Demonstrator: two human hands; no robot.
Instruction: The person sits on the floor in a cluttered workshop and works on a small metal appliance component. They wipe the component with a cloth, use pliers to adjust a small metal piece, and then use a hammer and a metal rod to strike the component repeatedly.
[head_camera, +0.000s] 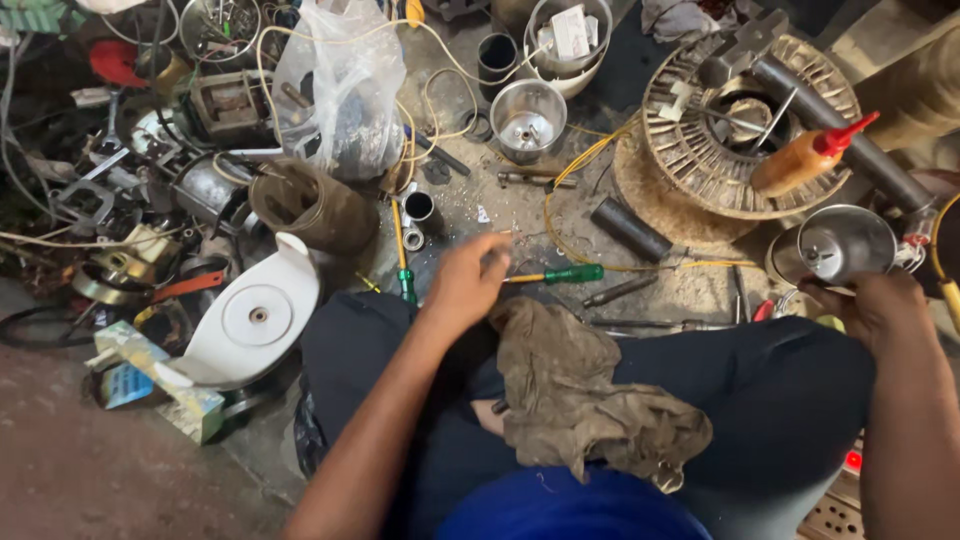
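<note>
**Crowded floor, small parts at risk**

We sit amid clutter: the big wound stator (745, 125) lies well right. Our right hand (880, 305) grips a steel cup (845, 243) by its edge; it could slip and roll. Our left hand (468, 282), fingers pressed together, hovers beside the green-handled screwdriver (558, 275); a careless sweep could scatter nearby sockets.

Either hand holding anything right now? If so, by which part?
Left hand reaches toward the green-handled screwdriver; whether it grips anything cannot be told. Right hand holds the metal bowl-shaped part by its near rim.
</note>
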